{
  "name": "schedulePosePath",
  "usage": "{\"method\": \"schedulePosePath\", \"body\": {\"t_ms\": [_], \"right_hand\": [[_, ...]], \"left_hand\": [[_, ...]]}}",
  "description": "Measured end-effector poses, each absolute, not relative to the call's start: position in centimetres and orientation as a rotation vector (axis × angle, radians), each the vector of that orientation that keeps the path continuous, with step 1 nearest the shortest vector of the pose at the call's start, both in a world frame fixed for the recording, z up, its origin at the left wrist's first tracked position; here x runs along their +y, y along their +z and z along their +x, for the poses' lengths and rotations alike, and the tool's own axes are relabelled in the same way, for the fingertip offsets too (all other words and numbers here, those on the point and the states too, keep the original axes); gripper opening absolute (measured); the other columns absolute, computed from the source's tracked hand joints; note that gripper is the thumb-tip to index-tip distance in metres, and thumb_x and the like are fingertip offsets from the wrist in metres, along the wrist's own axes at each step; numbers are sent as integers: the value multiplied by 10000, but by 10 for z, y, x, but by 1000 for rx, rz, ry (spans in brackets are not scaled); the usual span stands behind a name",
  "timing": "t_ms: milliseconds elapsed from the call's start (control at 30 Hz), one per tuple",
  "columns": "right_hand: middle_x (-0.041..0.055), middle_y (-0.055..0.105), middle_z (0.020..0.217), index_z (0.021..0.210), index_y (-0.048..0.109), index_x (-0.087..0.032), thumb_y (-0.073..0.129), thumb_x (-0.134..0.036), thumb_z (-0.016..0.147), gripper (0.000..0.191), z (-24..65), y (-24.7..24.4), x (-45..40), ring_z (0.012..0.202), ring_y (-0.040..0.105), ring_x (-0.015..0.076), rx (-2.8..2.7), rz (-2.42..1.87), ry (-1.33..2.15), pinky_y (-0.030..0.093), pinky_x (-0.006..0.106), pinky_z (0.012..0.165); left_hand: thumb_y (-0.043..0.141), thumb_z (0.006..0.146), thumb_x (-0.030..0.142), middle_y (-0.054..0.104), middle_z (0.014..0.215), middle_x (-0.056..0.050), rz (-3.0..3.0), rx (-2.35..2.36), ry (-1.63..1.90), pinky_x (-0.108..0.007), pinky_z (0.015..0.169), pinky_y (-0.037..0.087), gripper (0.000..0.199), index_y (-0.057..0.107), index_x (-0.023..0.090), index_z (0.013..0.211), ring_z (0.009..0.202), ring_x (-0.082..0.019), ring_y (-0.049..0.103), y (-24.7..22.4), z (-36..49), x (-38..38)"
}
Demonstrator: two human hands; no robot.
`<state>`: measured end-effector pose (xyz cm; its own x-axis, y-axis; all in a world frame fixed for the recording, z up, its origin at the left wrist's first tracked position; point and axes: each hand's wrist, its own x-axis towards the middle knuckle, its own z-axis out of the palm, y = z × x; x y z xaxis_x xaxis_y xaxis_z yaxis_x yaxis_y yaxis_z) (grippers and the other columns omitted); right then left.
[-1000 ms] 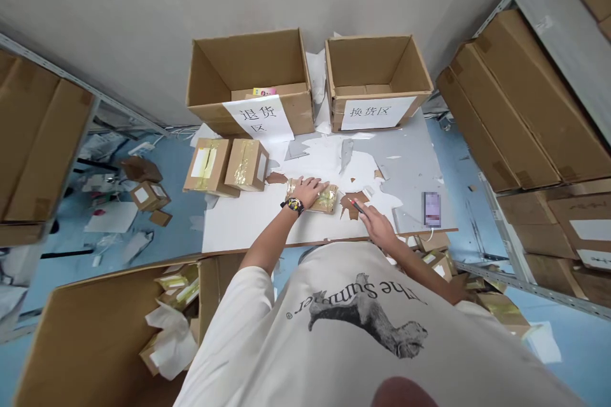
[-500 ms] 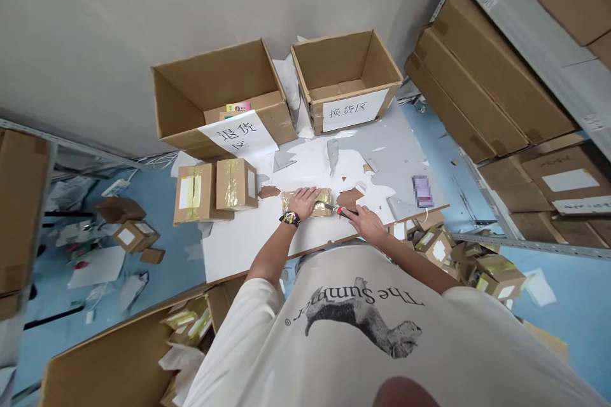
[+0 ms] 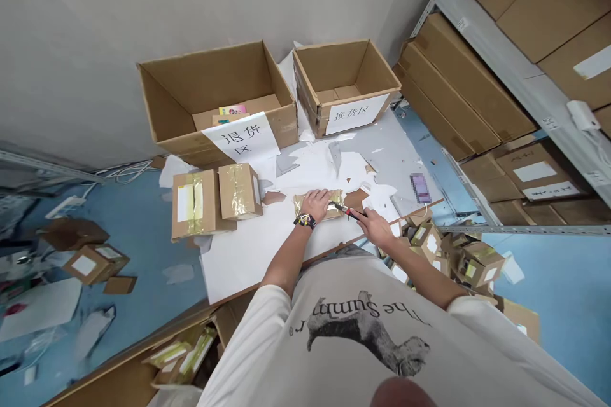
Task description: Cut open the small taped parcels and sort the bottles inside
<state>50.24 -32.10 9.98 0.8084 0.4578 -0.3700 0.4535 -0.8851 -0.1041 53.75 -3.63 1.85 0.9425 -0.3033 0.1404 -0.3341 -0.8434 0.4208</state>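
My left hand (image 3: 316, 205), with a dark patterned watch (image 3: 305, 221) on the wrist, lies flat across a small parcel (image 3: 337, 199) wrapped in shiny yellowish tape. Part of that parcel is hidden under the palm. A black and red utility knife (image 3: 354, 213) is gripped in my right hand (image 3: 375, 226). Its blade end points left and meets the parcel's taped surface close to my left fingertips. Whether the blade has gone through the tape is too small to make out.
Two taped cartons (image 3: 196, 206) stand left on the worn white table (image 3: 238, 267). Behind are two large open boxes (image 3: 286, 124) with paper signs. A phone (image 3: 420, 188) lies near the right edge. Shelves of cartons (image 3: 458, 89) rise at right; parcels (image 3: 477, 261) are heaped below.
The whole view has shifted and turned slightly. My left hand stays on the parcel, and the knife in my right hand remains against its right part.
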Motion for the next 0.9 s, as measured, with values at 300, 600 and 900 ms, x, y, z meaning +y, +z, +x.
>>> {"method": "schedulePosePath", "body": {"t_ms": [300,600,900], "right_hand": [[123,653,1319,1761,500,-376,453,-330,1207,558,511,82,-309,1132,622,282,-714,-2971,607,524,353,909],[140,656,1345,1737,539,-364,507,-303,1183,559,527,91,-321,1162,635,290,-798,-2922,640,528,360,951],[156,656,1371,1739,524,-351,481,-295,1179,565,535,93,-326,1188,627,306,-871,-2858,645,528,369,956]], "left_hand": [[564,1111,272,731,1548,-130,2687,-457,152,-522,1196,484,467,734,274,1546,1382,-337,647,13,536,-36],[576,1133,353,682,1622,-127,2702,-455,2,-573,1275,449,407,774,320,1486,1452,-340,632,17,539,-36],[532,1141,316,717,1569,-125,2749,-415,-79,-524,1233,487,431,748,328,1514,1424,-319,668,22,543,-39]]}}
